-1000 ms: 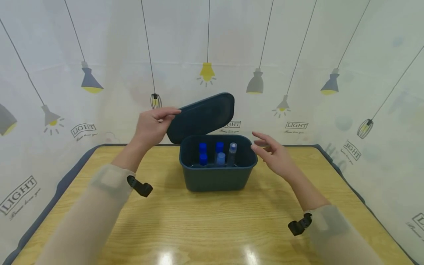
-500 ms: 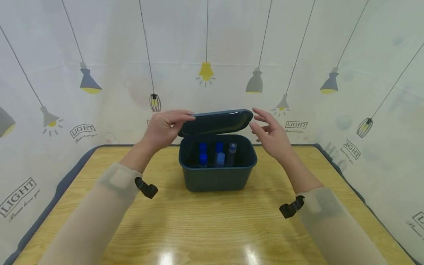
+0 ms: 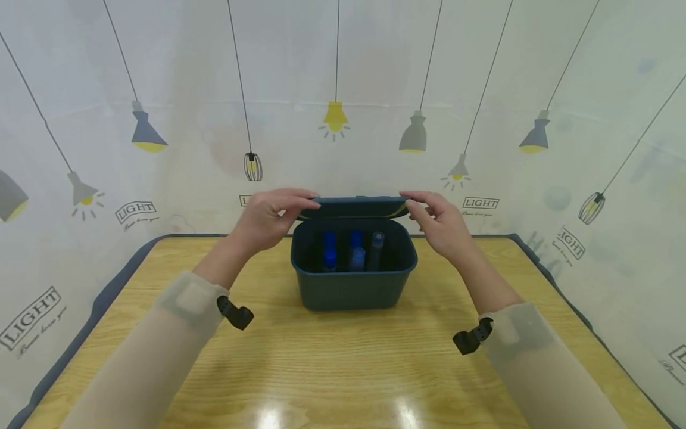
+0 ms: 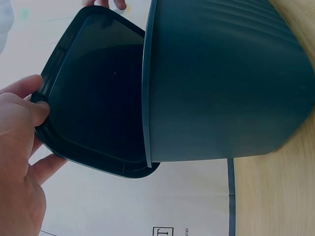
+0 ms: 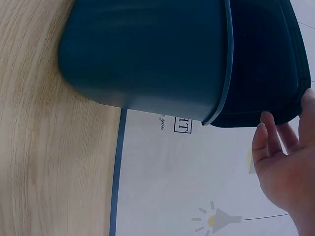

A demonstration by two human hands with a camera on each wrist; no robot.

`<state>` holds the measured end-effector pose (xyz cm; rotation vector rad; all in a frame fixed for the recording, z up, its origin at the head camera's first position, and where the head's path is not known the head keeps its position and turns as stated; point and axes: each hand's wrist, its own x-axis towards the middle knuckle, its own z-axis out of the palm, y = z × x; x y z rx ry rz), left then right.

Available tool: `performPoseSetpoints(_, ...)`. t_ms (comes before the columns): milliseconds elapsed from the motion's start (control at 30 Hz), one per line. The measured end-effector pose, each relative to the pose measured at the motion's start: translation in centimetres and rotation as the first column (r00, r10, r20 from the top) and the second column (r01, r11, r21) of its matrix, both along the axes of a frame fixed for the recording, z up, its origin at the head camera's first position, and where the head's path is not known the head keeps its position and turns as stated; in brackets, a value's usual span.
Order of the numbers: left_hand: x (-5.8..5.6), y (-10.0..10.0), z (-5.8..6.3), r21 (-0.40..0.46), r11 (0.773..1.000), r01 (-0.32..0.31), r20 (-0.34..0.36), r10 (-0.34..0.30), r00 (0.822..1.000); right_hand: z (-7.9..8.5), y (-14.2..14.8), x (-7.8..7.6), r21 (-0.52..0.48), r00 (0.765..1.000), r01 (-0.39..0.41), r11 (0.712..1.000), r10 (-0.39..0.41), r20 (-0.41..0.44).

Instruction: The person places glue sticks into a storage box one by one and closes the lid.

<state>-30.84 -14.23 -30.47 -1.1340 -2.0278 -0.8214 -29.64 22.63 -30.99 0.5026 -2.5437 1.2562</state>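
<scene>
A dark blue-green storage box (image 3: pixel 354 292) stands on the wooden table, its top uncovered at the front. Several bottles with blue caps (image 3: pixel 329 258) and a clear one (image 3: pixel 377 247) stand inside it. Above the box's far rim, the matching lid (image 3: pixel 359 208) is tilted, underside toward me. My left hand (image 3: pixel 270 217) pinches the lid's left end between thumb and fingers, seen closely in the left wrist view. At the opposite end, my right hand (image 3: pixel 439 223) holds the lid's corner with thumb and fingertips. The lid's top face is hidden.
The wood-grain table (image 3: pixel 321 363) has a dark blue border at its back and sides. Behind it hangs a pale curtain (image 3: pixel 354 149) printed with lamps. A black camera (image 3: pixel 236 313) is strapped at each wrist.
The lid has come down and to the right from a steep slant, now lying level from side to side over the back rim. My right hand has moved up from the box's rim onto it.
</scene>
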Motion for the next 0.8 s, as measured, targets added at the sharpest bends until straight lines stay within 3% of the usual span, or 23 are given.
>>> performPoseSetpoints(100, 0.4, 0.1, -0.2, 0.011, 1.000, 0.012, 0.011, -0.012, 1.000, -0.1, 0.2, 0.3, 0.035, 1.000, 0.014, 0.999, -0.013, -0.003)
performPoseSetpoints(200, 0.9, 0.1, -0.3, 0.038, 0.999, 0.026, 0.094, -0.030, 0.995, -0.2, 0.4, 0.8, 0.050, 1.000, 0.011, 0.999, -0.011, 0.000)
performPoseSetpoints(333, 1.8, -0.2, -0.5, 0.066, 0.998, 0.015, 0.268, -0.033, 0.963, -0.5, 0.8, 1.5, 0.084, 1.000, -0.005, 0.996, 0.004, 0.007)
performPoseSetpoints(400, 2.1, -0.5, -0.7, 0.045, 0.999, -0.005, 0.299, -0.009, 0.954, -0.8, 1.0, 1.9, 0.099, 1.000, -0.016, 0.995, 0.015, 0.017)
performPoseSetpoints(567, 2.7, -1.1, -1.9, -0.038, 0.999, -0.030, 0.219, 0.037, 0.975, -2.0, 1.4, 2.7, 0.101, 0.998, -0.055, 0.993, 0.052, 0.036)
performPoseSetpoints(800, 3.8, -0.9, -4.4, -0.008, 1.000, 0.019, 0.215, -0.017, 0.977, -3.9, 1.8, 3.5, 0.109, 0.994, -0.103, 0.989, 0.098, 0.045)
